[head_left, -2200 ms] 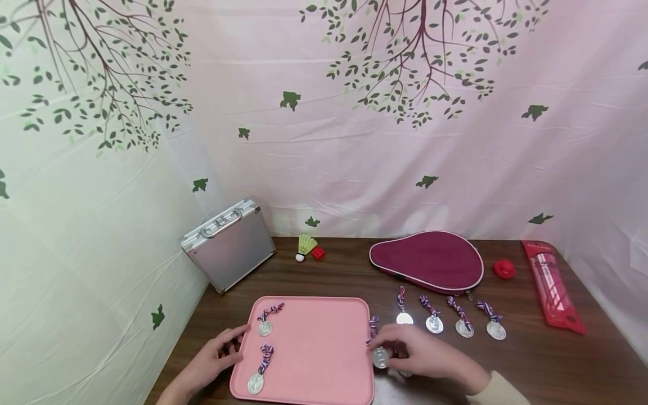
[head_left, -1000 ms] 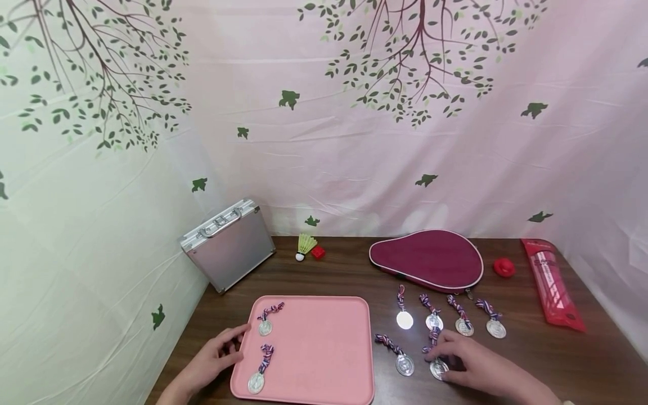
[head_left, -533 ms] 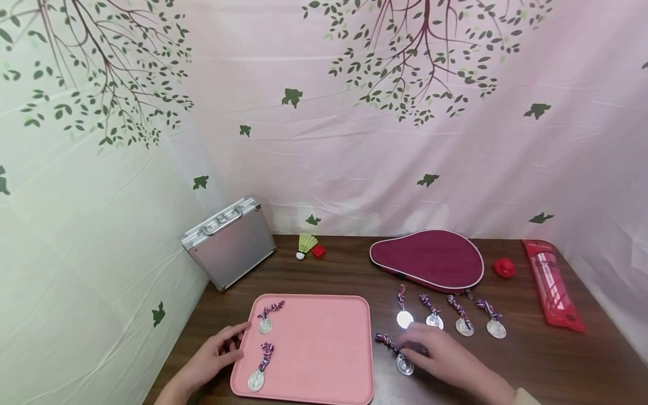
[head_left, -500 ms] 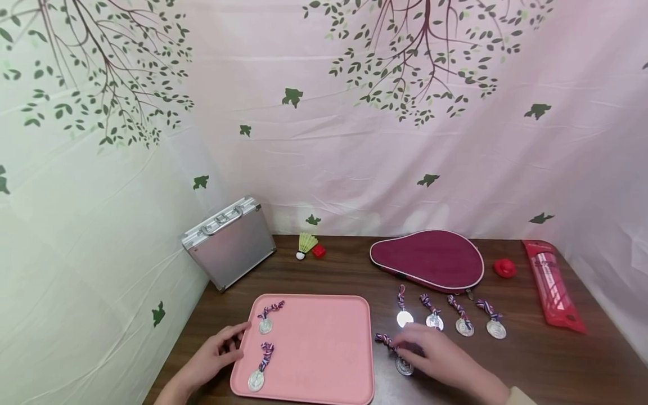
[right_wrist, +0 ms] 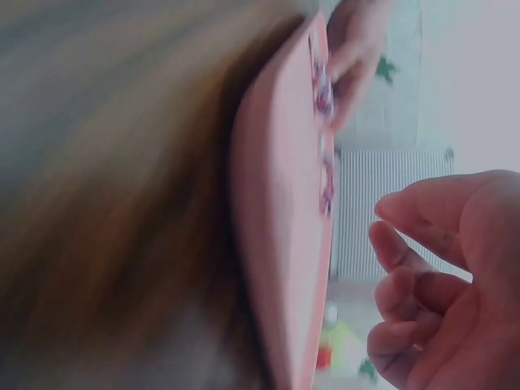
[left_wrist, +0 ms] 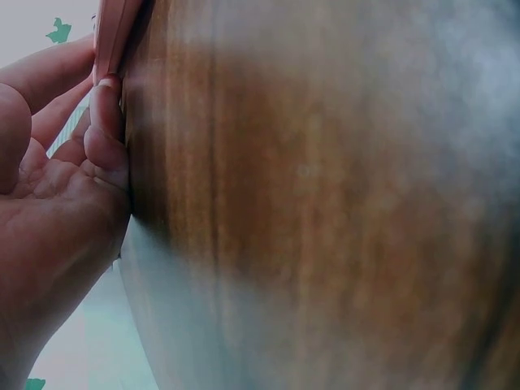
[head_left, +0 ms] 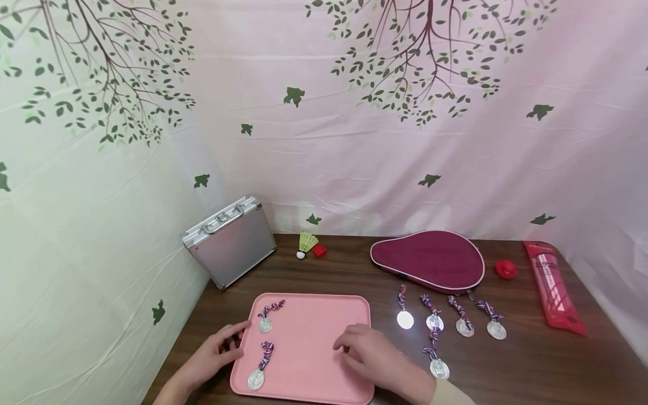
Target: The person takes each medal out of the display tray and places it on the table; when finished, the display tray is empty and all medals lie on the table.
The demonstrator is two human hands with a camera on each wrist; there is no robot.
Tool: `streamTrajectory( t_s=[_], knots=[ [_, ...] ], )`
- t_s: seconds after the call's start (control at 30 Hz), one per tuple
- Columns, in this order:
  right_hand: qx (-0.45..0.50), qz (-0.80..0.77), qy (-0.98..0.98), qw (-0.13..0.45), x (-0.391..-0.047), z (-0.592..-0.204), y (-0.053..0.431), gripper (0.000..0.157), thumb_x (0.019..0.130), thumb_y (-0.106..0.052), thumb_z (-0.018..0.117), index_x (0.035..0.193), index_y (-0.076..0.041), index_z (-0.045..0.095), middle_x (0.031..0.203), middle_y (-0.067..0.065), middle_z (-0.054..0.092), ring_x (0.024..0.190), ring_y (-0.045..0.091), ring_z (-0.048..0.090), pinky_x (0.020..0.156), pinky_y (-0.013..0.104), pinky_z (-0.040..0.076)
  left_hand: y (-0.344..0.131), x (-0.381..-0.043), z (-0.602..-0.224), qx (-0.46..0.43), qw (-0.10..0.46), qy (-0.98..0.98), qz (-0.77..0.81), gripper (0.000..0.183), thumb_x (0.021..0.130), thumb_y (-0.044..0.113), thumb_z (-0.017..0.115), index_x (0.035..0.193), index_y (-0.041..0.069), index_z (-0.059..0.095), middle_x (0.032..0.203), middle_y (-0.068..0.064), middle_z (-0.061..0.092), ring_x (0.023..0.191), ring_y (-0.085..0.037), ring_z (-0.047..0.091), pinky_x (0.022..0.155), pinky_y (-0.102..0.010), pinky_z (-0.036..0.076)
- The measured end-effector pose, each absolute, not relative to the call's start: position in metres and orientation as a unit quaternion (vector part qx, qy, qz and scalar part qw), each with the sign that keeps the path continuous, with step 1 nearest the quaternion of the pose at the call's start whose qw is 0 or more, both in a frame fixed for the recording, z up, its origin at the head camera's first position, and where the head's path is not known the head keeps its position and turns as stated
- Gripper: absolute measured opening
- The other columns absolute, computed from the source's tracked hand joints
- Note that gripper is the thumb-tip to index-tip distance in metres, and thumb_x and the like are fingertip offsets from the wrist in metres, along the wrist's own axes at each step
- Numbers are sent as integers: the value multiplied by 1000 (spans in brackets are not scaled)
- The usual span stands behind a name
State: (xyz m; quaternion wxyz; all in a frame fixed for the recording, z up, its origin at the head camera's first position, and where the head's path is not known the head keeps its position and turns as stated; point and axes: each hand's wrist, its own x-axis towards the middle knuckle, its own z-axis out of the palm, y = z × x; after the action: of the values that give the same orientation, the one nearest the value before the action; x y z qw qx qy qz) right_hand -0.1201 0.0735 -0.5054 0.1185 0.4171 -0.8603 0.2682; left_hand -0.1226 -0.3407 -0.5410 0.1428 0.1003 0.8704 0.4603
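Observation:
My left hand (head_left: 217, 357) touches the left rim of a pink tray (head_left: 314, 349), fingertips against the edge in the left wrist view too. Two silver medals with knotted striped ribbons lie on the tray: an upper medal (head_left: 265, 324) and a lower medal (head_left: 256, 379). Over the tray's right side hovers my right hand (head_left: 372, 354); its fingers are loosely bent, and the right wrist view shows nothing between them. To its right lies a medal (head_left: 439, 368) on the table. My right wrist covers the spot of another medal.
A row of several medals (head_left: 464, 328) lies below a maroon paddle case (head_left: 430, 261). Behind the tray are a silver case (head_left: 233, 244), a shuttlecock (head_left: 306, 244) and a red block (head_left: 319, 251). A red hat (head_left: 505, 269) and a red package (head_left: 552, 287) sit at right.
My right hand moved from the tray's right edge to the medals on the table, then back left over the tray. Two medals there now lie farther right. My left hand stays put.

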Motion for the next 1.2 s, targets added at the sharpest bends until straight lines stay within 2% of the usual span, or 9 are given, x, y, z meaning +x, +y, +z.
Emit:
streamTrajectory(
  t_s=[0.13,0.3,0.6,0.73,0.97,1.1,1.2],
  knots=[
    [451,256,-851,84,-117,-505,38,17,81,-15,69,96,-21,71,83,-13,59,78,-2,52,74,17,43,-341,-122,-541,98,142,871,460,53,89,19,66,139,21,49,109,-10,50,86,-20,50,68,-27,41],
    [477,233,-846,55,-111,-508,-2,21,82,-17,67,100,-24,70,81,-15,56,69,-6,44,68,11,38,-342,-122,-541,102,141,870,461,52,89,19,66,139,20,49,109,-10,50,86,-20,50,68,-27,41],
    [492,231,-839,-30,-104,-517,-55,27,88,-20,64,115,-25,67,89,-19,64,67,-9,46,66,9,39,-343,-121,-541,108,144,869,461,53,90,20,65,140,19,47,112,-10,50,86,-19,50,69,-27,41],
    [485,228,-843,-34,-102,-520,-71,28,89,-20,64,116,-25,66,76,-20,58,59,-8,42,59,9,36,-343,-121,-541,111,141,868,463,53,90,20,65,140,18,48,111,-10,51,86,-18,50,69,-27,41],
    [469,178,-865,-18,-98,-525,-93,17,88,-28,67,105,-28,63,63,-20,49,57,-7,42,55,13,35,-342,-120,-541,111,137,871,459,53,90,20,65,139,18,48,110,-10,51,86,-19,50,69,-27,41],
    [453,166,-875,-30,-98,-530,-101,16,88,-31,67,103,-30,63,60,-18,47,57,-6,44,55,15,37,-341,-121,-540,105,142,871,459,53,89,21,65,139,19,48,110,-10,51,86,-19,50,69,-27,41],
    [446,173,-877,-41,-98,-532,-103,16,87,-31,69,102,-30,65,65,-19,52,60,-6,46,57,16,38,-341,-121,-539,102,144,870,460,53,90,21,65,139,20,48,111,-10,50,87,-19,50,69,-27,41]
  ],
)
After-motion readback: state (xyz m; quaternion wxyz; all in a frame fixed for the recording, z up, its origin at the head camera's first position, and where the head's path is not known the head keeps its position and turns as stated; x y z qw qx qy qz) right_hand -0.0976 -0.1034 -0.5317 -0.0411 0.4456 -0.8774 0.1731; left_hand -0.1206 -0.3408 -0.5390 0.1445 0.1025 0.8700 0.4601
